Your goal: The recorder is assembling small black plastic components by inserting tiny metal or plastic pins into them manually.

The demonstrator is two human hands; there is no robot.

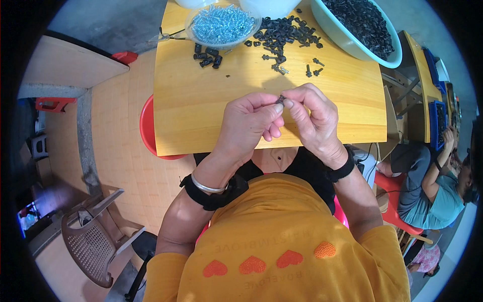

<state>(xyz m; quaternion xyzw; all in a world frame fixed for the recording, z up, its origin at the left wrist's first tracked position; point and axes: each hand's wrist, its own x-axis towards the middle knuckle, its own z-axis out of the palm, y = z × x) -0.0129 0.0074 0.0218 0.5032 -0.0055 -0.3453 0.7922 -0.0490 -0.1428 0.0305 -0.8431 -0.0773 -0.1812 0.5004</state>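
1. Step: looks like fitting work. Left hand and right hand both thumb-and-forefinger pinching small dark part.
2. Part's over table's 6 o'clock side; black pile 12 o'clock of it.
3. Next move likely needs steady alignment.

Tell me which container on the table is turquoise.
The big basin at the table's far right corner, heaped with black parts: it alone is turquoise. The bowl of silvery-blue pieces is clear; the tubs cut off by the top edge look whitish.
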